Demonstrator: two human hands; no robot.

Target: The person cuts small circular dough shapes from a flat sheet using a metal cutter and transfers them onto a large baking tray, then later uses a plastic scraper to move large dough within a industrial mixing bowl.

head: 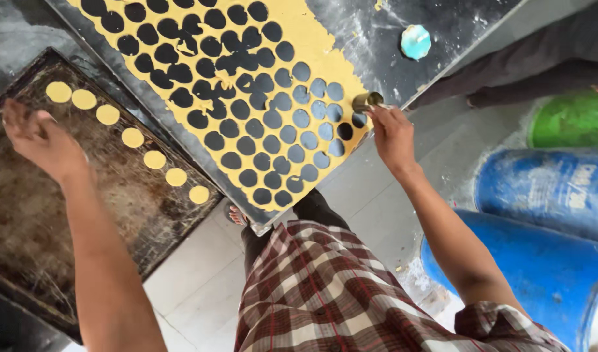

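Note:
A sheet of yellow dough (pixel 312 39) full of round cut-out holes lies on a dark worktop (pixel 377 45). My right hand (pixel 391 133) grips a small round metal cutter (pixel 366 101) at the dough's right edge. To the left sits a dark, worn baking tray (pixel 44 221) with a diagonal row of several yellow dough discs (pixel 132 137). My left hand (pixel 37 138) hovers over the tray's left part, fingers loosely curled; whether it holds a disc is hidden.
A pale blue round lid-like object (pixel 415 41) lies on the worktop at the upper right. Blue barrels (pixel 546 189) and a green one (pixel 572 120) stand on the tiled floor (pixel 201 280) at right. My checked shirt (pixel 325 293) fills the bottom.

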